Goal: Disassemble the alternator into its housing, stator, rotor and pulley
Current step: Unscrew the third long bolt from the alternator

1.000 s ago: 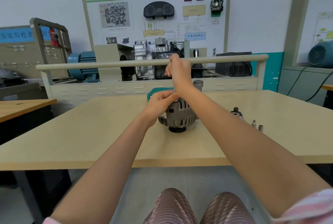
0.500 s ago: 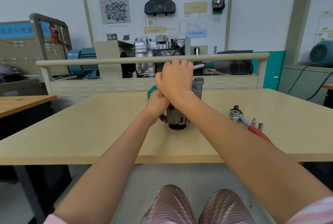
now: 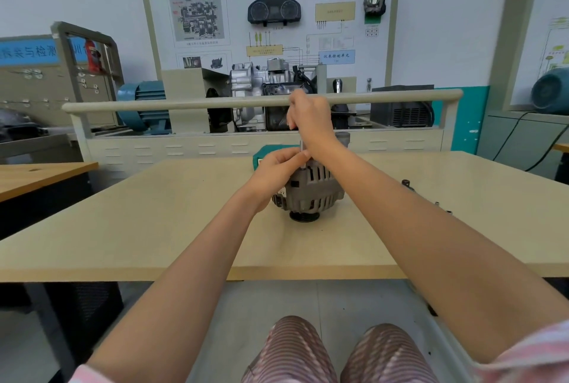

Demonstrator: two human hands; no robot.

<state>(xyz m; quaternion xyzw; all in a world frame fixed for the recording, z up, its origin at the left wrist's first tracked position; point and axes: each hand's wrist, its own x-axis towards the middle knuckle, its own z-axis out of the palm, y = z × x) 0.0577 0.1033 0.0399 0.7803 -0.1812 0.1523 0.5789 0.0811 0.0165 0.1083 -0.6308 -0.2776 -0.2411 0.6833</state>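
Observation:
A grey ribbed alternator [image 3: 311, 190] stands on the beige table [image 3: 154, 222] with its dark pulley [image 3: 304, 216] facing down. My right hand [image 3: 311, 121] is raised above it and grips the handle of a thin upright tool whose metal shaft [image 3: 302, 151] reaches down to the top of the housing. My left hand [image 3: 277, 171] is at the alternator's upper left side, its fingertips pinching the shaft near the tip. The tool's handle is hidden inside my fist.
A teal box [image 3: 261, 156] sits behind the alternator. A ratchet head [image 3: 407, 183] and small sockets [image 3: 443, 208] lie to the right, partly hidden by my right forearm. A rail [image 3: 184, 104] and a training rig stand beyond the table's far edge.
My right hand has risen from its low position over the alternator half a second ago back to a raised grip on the tool. My left hand stays by the housing.

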